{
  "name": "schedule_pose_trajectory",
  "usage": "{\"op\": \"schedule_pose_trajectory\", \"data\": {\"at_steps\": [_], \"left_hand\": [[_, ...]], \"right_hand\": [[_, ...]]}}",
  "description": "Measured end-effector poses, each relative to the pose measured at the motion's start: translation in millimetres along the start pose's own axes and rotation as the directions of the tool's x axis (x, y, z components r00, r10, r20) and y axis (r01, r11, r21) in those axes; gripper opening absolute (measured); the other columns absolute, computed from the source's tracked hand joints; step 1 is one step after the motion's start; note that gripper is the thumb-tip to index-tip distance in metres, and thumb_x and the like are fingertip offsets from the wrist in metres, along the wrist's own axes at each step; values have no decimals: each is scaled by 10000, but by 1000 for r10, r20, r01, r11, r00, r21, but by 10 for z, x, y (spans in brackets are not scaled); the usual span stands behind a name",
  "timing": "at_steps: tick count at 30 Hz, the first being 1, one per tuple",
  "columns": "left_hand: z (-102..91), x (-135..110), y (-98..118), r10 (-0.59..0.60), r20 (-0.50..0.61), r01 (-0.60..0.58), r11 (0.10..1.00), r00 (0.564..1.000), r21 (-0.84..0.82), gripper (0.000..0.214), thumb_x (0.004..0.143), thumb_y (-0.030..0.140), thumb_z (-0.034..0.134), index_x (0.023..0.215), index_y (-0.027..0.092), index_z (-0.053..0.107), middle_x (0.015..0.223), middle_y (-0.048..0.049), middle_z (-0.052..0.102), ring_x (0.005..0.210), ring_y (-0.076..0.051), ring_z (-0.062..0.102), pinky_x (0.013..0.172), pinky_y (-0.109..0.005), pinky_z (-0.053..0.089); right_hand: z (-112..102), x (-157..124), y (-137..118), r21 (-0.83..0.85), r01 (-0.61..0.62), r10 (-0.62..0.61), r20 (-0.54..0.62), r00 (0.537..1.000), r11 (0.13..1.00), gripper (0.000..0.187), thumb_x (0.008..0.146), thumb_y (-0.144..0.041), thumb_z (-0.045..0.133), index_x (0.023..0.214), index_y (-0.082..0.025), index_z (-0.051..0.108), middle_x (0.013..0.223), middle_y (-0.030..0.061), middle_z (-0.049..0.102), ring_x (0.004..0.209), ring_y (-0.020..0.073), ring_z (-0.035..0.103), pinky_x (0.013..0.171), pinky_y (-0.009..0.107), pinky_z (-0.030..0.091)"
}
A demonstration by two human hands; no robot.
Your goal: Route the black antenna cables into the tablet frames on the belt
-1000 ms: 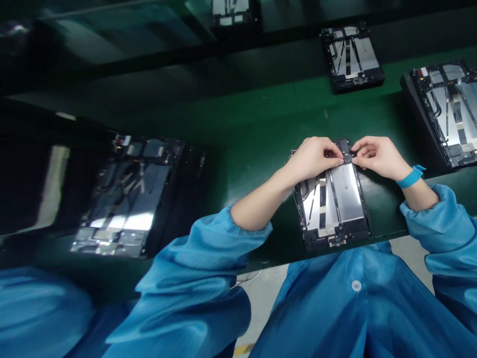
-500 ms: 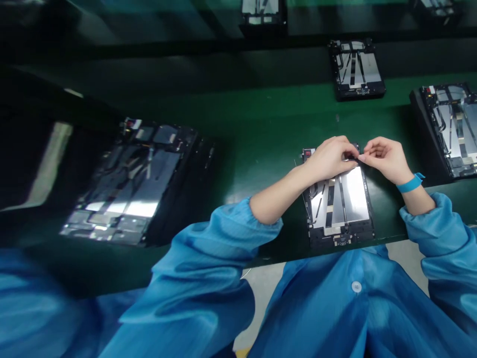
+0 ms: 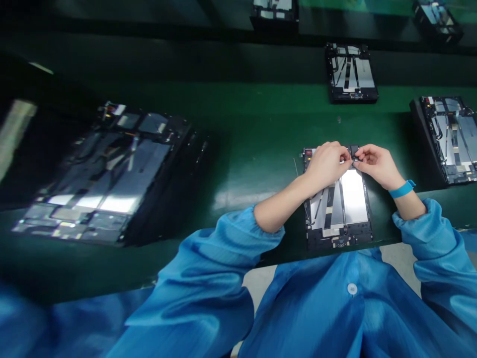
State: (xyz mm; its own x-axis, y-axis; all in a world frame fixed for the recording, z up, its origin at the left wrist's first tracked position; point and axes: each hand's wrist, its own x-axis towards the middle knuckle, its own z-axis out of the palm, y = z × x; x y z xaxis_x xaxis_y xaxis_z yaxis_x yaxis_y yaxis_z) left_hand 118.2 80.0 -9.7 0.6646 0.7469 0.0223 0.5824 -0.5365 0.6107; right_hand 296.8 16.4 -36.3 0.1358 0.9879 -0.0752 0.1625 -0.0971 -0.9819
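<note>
An opened tablet [image 3: 341, 214] with silver panels and dark ribbon cables lies at the front edge of the green bench. Over its upper part is my left hand [image 3: 330, 160], fingers curled and thumb against fingertips in a pinch. My right hand [image 3: 376, 165] meets it at the tablet's upper right corner, its thumb and forefinger pinched together. The fingertips of both hands nearly touch. Whatever they hold is too small or hidden to name. A blue band [image 3: 402, 189] circles my right wrist.
A stack of opened tablets [image 3: 112, 164] stands at the left, blurred. Another stack [image 3: 452, 134] is at the right edge. Farther back on the green bench [image 3: 268, 124] sits a smaller stack [image 3: 352, 74], with more tablets [image 3: 276, 15] at the top. A blue sleeve [image 3: 22, 323] shows at lower left.
My right hand has come slightly left and down over the tablet's corner. My left fingertips have drawn back a little to the left. The view has shifted slightly.
</note>
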Motion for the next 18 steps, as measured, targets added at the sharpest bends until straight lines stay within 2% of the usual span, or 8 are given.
{"op": "schedule_pose_trajectory", "data": {"at_steps": [7, 12, 14, 16, 18], "left_hand": [[10, -9, 15, -20, 2, 20, 1000, 1000, -6, 173, 898, 190, 598, 850, 162, 762, 879, -94, 693, 928, -279, 639, 919, -434, 494], [-28, 9, 62, -29, 37, 30, 999, 999, -17, 146, 902, 182, 601, 881, 149, 741, 939, -105, 688, 971, -285, 640, 933, -439, 497], [-128, -39, 11, -14, -24, 12, 998, 1000, -55, 156, 897, 189, 624, 1002, 147, 731, 1049, -110, 690, 999, -267, 639, 932, -412, 506], [-274, -159, -120, -41, -168, 28, 996, 985, -81, 234, 886, 168, 619, 1105, 165, 700, 1113, -98, 680, 979, -230, 635, 904, -368, 514], [-423, -353, -312, -110, -269, 94, 993, 957, -71, 261, 862, 119, 584, 1095, 184, 683, 1035, -67, 676, 900, -198, 624, 852, -333, 511]], "right_hand": [[-23, -12, -50, 17, -23, 23, 22, 1000, 1000, 338, 604, -323, 829, 859, -184, 655, 805, -29, 620, 699, 107, 546, 681, 278, 450], [31, -8, -79, -76, 19, -20, -17, 1000, 997, 245, 615, -268, 740, 826, -183, 650, 759, -47, 591, 644, 94, 509, 622, 263, 409], [48, 4, -74, -111, 13, -18, -40, 999, 994, 219, 614, -231, 715, 818, -187, 650, 735, -59, 570, 626, 92, 494, 604, 260, 393], [57, 15, -65, -91, -20, 13, -82, 997, 996, 242, 603, -201, 726, 831, -195, 643, 726, -67, 562, 627, 96, 504, 603, 258, 400], [65, 11, -73, -21, -39, 35, -161, 986, 999, 273, 605, -195, 749, 850, -208, 629, 735, -66, 565, 645, 106, 528, 626, 260, 430]]}}
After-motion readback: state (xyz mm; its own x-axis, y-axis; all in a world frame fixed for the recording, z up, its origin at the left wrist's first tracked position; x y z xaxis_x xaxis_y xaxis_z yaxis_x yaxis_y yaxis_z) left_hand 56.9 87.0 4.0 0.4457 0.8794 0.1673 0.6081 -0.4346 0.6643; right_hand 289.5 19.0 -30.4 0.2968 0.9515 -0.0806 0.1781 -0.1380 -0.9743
